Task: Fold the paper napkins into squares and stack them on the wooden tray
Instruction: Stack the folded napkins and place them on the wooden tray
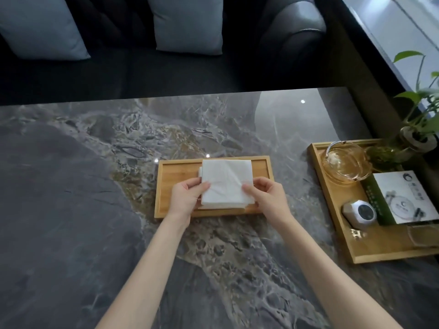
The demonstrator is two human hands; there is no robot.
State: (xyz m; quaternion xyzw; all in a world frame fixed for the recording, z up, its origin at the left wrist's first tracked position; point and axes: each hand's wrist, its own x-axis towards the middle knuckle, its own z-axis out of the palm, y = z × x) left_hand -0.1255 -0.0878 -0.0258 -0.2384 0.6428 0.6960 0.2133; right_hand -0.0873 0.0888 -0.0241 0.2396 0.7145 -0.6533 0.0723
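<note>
A stack of white folded paper napkins [225,181] lies in the middle of a shallow wooden tray [173,172] on the dark marble table. My left hand [187,198] grips the stack's left edge, thumb on top. At the right edge my right hand [266,195] holds the same stack, its thumb on the top napkin. The top napkin is a slightly creased square, with lower layers peeking out at the left and bottom.
A larger wooden tray [361,255] at the right carries a glass teapot [344,162], a green-and-white box [408,198], a small white tin [361,212] and a potted plant [418,136]. A dark sofa with pale cushions [187,22] stands beyond the table's far edge.
</note>
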